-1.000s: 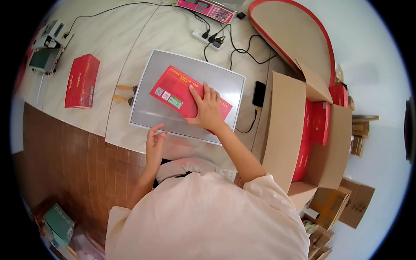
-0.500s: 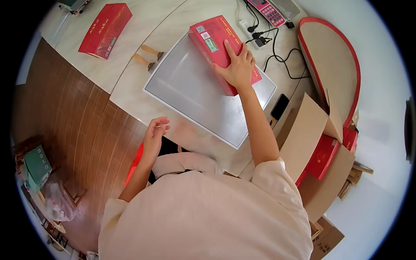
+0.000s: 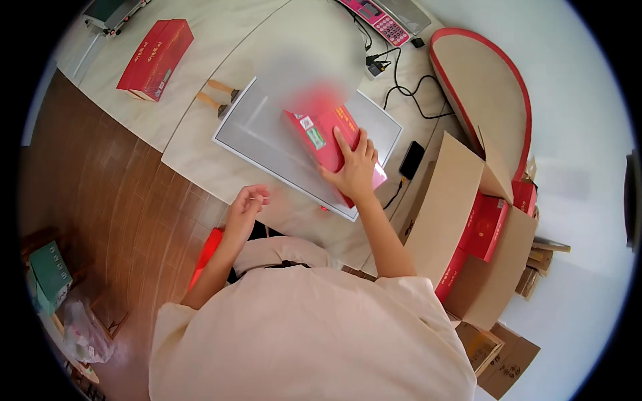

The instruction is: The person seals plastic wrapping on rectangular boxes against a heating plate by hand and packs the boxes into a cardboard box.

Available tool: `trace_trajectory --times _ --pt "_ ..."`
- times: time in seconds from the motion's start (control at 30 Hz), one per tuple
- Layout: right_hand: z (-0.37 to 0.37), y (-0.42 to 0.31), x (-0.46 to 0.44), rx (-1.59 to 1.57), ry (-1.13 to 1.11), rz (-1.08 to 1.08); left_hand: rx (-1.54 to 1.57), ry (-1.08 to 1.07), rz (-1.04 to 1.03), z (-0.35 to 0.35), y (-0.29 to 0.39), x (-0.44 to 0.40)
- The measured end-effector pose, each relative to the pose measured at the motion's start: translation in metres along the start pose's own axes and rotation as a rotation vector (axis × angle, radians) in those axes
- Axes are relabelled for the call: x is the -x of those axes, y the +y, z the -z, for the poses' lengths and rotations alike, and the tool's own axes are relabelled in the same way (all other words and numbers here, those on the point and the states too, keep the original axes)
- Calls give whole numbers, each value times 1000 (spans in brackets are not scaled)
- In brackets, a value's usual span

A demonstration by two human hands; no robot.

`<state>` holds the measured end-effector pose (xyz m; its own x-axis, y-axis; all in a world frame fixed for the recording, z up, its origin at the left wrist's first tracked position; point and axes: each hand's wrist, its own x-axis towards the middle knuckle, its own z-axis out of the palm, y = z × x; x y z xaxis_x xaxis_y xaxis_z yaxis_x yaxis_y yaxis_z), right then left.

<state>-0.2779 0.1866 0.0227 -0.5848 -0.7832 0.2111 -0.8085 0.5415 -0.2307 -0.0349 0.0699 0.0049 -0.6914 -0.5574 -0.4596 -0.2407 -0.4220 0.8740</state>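
Observation:
My right hand (image 3: 354,167) is closed across a red box (image 3: 326,137) with gold lettering, a QR code and a green label, its fingers spanning the box's width. The box is tilted over a flat grey panel (image 3: 257,130) with a white rim; I cannot tell whether it touches the panel. Part of the box's far end is smeared by a blur. My left hand (image 3: 247,206) holds nothing and hovers by the table's front edge, fingers loosely curled and a little apart.
Another red box (image 3: 155,60) lies at the table's far left. Two wooden-handled tools (image 3: 217,97) lie beside the panel. To the right are a phone (image 3: 412,159), black cables (image 3: 401,83), a pink keypad device (image 3: 378,23) and an open carton (image 3: 435,194) holding red boxes.
My right hand has drawn the red box toward me and down over the panel's near part. My left hand has barely moved. The view has shifted slightly.

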Motion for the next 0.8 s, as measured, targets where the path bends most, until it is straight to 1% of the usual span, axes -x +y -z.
trace_trajectory --times 0.2,0.3,0.33,0.4,0.43,0.47,0.53,0.57,0.6,0.63,0.67,0.77,0.8 --pt "22 -10 70 -8 -113 -101 72 -12 -27 14 -7 -8" --pt "44 -14 100 -47 -231 -199 103 -42 -57 19 -5 -13" --pt "48 -15 106 -93 -218 -235 119 -40 -62 21 -5 -15" --pt "67 -10 113 -338 -237 -393 83 -84 -97 24 -2 -19" --pt "73 -11 106 -895 -220 -514 86 -102 -93 22 1 -21" --pt "87 -17 107 -1248 -223 -704 91 -107 -79 19 6 -22" --pt "92 -12 119 -1654 -32 -862 86 -152 -68 5 23 -22" --pt "92 -11 117 -2069 2 -781 105 -202 -63 -8 35 -19" --pt "90 -18 111 -2288 5 -722 123 -254 -58 -21 43 -18" --pt "85 -26 106 -2412 14 -683 93 -347 -105 -33 46 -19" --pt "81 -33 101 -2477 27 -657 79 -383 -106 -45 51 -19" --pt "68 -46 92 -2557 57 -645 204 -596 -200 -73 81 -8" --pt "64 -49 92 -2572 66 -649 188 -611 -195 -74 87 -7"
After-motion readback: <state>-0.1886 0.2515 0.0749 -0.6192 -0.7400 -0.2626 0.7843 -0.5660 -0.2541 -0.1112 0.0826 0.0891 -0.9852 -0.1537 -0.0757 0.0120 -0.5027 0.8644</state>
